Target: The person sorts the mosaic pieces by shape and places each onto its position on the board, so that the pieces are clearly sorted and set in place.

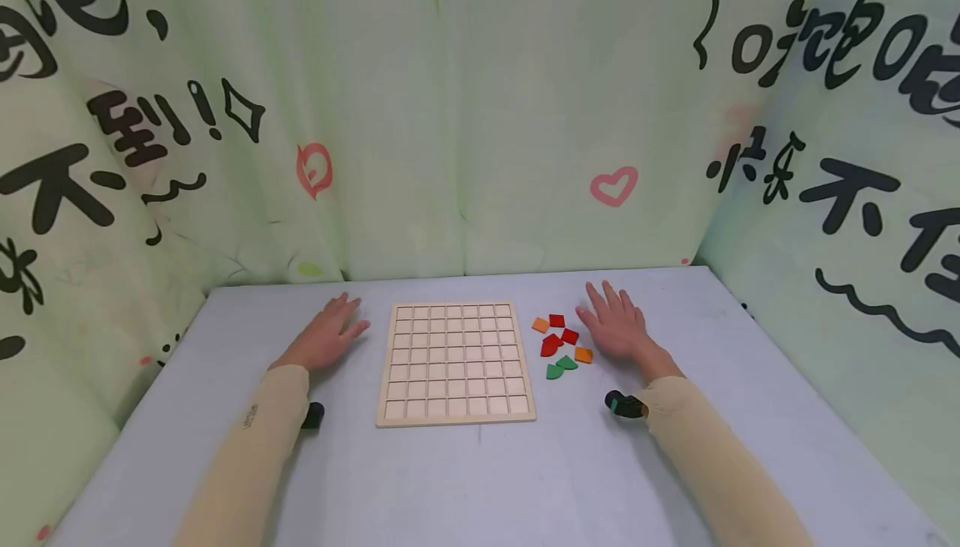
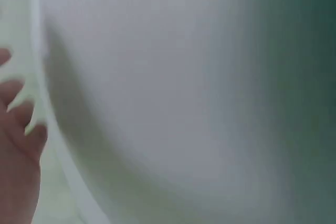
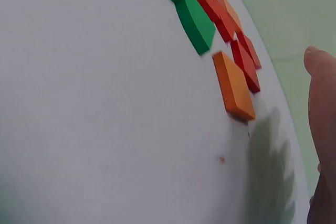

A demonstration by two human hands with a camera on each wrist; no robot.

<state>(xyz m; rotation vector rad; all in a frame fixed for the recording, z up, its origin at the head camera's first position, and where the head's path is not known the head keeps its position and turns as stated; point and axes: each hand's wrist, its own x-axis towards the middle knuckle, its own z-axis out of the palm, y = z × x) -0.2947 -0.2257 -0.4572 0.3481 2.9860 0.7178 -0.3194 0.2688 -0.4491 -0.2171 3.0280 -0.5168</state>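
Observation:
Between the two hands lies a pale wooden grid board (image 1: 456, 428) divided into rows of square cells. To its right is a loose group of small flat pieces: orange squares (image 1: 583, 355), red pieces (image 1: 557, 321) and green rounded pieces (image 1: 555, 372). My left hand (image 1: 324, 337) is left of the board, fingers extended and holding nothing. Just right of the pieces, my right hand (image 1: 617, 326) is spread with nothing in it. In the right wrist view, the nearest orange square (image 3: 233, 87) is close to the thumb (image 3: 321, 98). Only part of the left hand (image 2: 18, 156) shows in its wrist view.
A white table (image 1: 450, 489) carries everything. Pale curtains (image 1: 465, 113) with black lettering and pink hearts stand behind it and on both sides. A black wrist camera (image 1: 626, 404) sits below the right wrist, and a dark one (image 1: 314, 415) by the left sleeve.

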